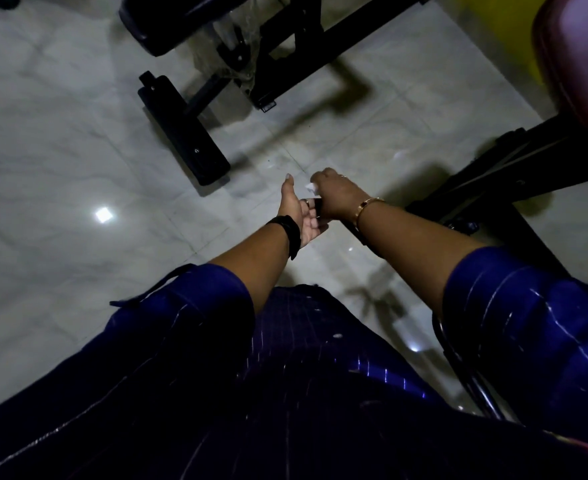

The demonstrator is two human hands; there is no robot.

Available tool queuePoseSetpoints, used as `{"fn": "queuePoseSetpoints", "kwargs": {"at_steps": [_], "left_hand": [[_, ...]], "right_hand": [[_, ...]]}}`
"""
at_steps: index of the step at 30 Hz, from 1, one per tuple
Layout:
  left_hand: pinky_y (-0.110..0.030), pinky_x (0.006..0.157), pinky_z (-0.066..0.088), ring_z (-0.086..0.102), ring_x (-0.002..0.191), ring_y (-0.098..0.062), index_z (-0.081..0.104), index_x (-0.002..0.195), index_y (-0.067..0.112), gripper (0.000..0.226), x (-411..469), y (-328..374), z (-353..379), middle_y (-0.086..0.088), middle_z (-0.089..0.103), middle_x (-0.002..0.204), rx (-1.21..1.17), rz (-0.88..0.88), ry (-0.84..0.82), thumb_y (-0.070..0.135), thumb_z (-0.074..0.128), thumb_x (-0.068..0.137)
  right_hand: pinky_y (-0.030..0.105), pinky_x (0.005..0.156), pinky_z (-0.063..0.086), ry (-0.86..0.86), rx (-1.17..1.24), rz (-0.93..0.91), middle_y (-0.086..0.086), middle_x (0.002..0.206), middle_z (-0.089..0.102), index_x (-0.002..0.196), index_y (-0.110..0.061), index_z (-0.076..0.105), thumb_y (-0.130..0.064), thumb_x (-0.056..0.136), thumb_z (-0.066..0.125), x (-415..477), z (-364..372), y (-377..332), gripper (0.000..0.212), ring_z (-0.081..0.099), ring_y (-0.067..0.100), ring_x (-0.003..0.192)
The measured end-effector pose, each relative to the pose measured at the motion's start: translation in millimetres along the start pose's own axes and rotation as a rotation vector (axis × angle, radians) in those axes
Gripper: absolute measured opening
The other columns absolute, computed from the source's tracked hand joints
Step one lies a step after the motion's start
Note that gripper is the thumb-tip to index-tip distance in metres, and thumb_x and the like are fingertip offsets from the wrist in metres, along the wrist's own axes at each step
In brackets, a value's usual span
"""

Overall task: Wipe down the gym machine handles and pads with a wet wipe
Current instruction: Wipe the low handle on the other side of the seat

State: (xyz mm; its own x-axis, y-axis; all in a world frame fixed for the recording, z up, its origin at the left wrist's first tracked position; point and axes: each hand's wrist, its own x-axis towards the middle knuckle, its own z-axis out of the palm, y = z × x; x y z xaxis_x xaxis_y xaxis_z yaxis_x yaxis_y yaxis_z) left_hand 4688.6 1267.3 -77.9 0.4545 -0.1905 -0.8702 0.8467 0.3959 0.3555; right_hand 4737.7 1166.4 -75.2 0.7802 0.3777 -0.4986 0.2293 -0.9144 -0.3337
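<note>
Right hand: your right hand [337, 195] is curled into a fist, gold bracelet [368, 206] at the wrist; it grips the wet wipe [310, 187].
Wet wipe: small white wad showing at the far-left edge of that fist, between your two hands.
Left hand: your left hand [299, 216] sits just left of the right one, touching it; thumb straight, palm showing, fingers bent toward the fist. Whether they hold anything cannot be told.
Black bar end [317, 203]: pokes out between the hands, just nearer than the wipe.
Surroundings: pale tiled floor [78, 150]; black bench frame [181, 133] far left; dark red pad [583, 57] far right.
</note>
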Motion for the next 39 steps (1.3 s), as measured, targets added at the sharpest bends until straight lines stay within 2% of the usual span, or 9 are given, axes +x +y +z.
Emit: {"fn": "queuePoseSetpoints", "kwargs": {"at_steps": [3, 5, 7, 11, 18, 24, 28, 33, 39], "left_hand": [[-0.039, 0.112, 0.036, 0.062, 0.110, -0.029, 0.046, 0.137, -0.005, 0.098, 1, 2, -1, -0.018, 0.060, 0.129, 0.024, 0.001, 0.010, 0.074, 0.012, 0.091], [-0.032, 0.099, 0.046, 0.062, 0.094, -0.024, 0.046, 0.137, -0.007, 0.097, 0, 5, 1, -0.013, 0.065, 0.108, 0.044, 0.002, 0.034, 0.072, 0.010, 0.093], [-0.027, 0.084, 0.051, 0.061, 0.089, -0.023, 0.043, 0.141, -0.007, 0.093, 2, 10, 4, -0.013, 0.063, 0.102, 0.097, 0.022, 0.063, 0.068, 0.010, 0.096], [-0.034, 0.099, 0.043, 0.059, 0.115, -0.029, 0.038, 0.146, -0.002, 0.075, -1, 19, 12, -0.016, 0.060, 0.128, 0.288, 0.151, 0.143, 0.056, 0.022, 0.101], [-0.025, 0.117, 0.011, 0.008, 0.151, -0.020, 0.012, 0.156, 0.013, 0.053, -21, 56, 5, -0.005, 0.007, 0.164, 1.599, 0.455, -0.047, 0.027, 0.027, 0.107], [-0.042, 0.120, 0.006, -0.007, 0.151, -0.020, -0.009, 0.155, 0.017, 0.080, -9, 68, 3, -0.002, -0.010, 0.164, 2.397, 0.517, -0.235, 0.020, 0.043, 0.095], [-0.041, 0.120, 0.004, -0.010, 0.150, -0.019, -0.012, 0.155, 0.017, 0.081, -2, 70, 3, 0.000, -0.014, 0.163, 2.525, 0.582, -0.277, 0.024, 0.044, 0.096], [-0.040, 0.120, 0.001, -0.012, 0.150, -0.020, -0.014, 0.154, 0.018, 0.082, 1, 77, -3, 0.001, -0.016, 0.163, 2.579, 0.644, -0.330, 0.017, 0.043, 0.096], [-0.040, 0.120, 0.003, -0.013, 0.150, -0.020, -0.015, 0.154, 0.017, 0.084, 3, 79, -3, 0.000, -0.018, 0.162, 2.585, 0.644, -0.317, 0.010, 0.043, 0.094]], "right_hand": [[0.023, 0.072, 0.034, -0.031, 0.254, 0.143, 0.015, 0.122, 0.056, 0.123, -0.004, 0.051, -0.011, 0.078, 0.071, -2, -1, 9, 0.049, 0.056, 0.031, 0.111], [0.025, 0.068, 0.034, 0.003, 0.334, 0.227, 0.015, 0.112, 0.062, 0.116, -0.004, 0.054, -0.017, 0.080, 0.070, -13, 8, 18, 0.042, 0.059, 0.031, 0.105], [0.030, 0.071, 0.039, 0.089, 0.320, 0.255, 0.017, 0.112, 0.061, 0.116, -0.004, 0.054, -0.015, 0.081, 0.066, -31, 24, 27, 0.039, 0.058, 0.035, 0.102], [0.041, 0.082, 0.046, 0.306, 0.070, 0.198, 0.022, 0.118, 0.057, 0.132, 0.000, 0.047, 0.002, 0.077, 0.055, -78, 65, 35, 0.055, 0.057, 0.041, 0.103], [0.038, 0.119, 0.017, 0.179, -0.032, 0.033, 0.021, 0.158, 0.011, 0.152, -0.001, 0.005, 0.001, 0.083, 0.041, -61, 47, 19, 0.077, 0.016, 0.033, 0.146], [0.032, 0.079, 0.041, -0.034, 0.218, 0.224, 0.021, 0.130, 0.051, 0.142, -0.004, 0.030, -0.007, 0.082, 0.057, -35, 15, 20, 0.066, 0.053, 0.038, 0.114], [0.033, 0.089, 0.043, 0.024, 0.164, 0.394, 0.017, 0.129, 0.050, 0.138, -0.006, 0.033, -0.014, 0.074, 0.059, -80, 43, 30, 0.070, 0.051, 0.035, 0.119], [0.041, 0.120, 0.009, 0.062, 0.037, 0.436, 0.015, 0.161, -0.003, 0.152, -0.002, -0.004, -0.020, 0.085, 0.052, -100, 56, -5, 0.089, -0.002, 0.028, 0.149], [0.040, 0.120, 0.010, 0.022, 0.059, 0.400, 0.017, 0.160, 0.001, 0.152, -0.003, 0.000, -0.025, 0.088, 0.052, -49, 31, -19, 0.086, 0.004, 0.028, 0.149]]}}
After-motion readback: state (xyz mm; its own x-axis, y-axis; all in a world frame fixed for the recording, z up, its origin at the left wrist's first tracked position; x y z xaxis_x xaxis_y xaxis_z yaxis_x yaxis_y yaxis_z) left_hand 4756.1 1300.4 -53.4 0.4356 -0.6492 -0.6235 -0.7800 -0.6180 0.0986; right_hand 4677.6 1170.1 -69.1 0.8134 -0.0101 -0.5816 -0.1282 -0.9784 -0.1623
